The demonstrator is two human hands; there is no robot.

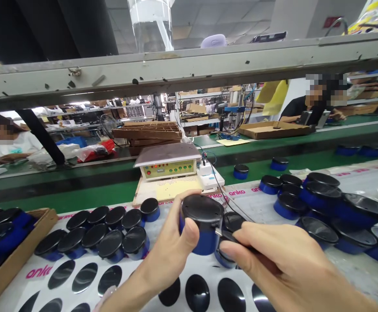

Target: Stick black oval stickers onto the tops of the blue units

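My left hand (172,247) is closed around a round blue case with a glossy black top (202,210), thumb on its near side and fingers behind. It is raised above the work surface, tilted slightly toward me. My right hand (273,251) pinches a small black plug with a silvery tip (226,235) against the right side of the case. Whether the tip is inserted, I cannot tell. A thin dark cable (232,201) runs from the tester box toward my right hand. Partly hidden behind my fingers stands another round case (233,222).
Rows of round cases (111,242) stand left, with loose black discs (197,292) on a white sheet in front. More cases (319,197) pile up at right. A cardboard box (42,229) holds cases far left. Ahead are the tester box (167,162) and an overhead beam (189,63).
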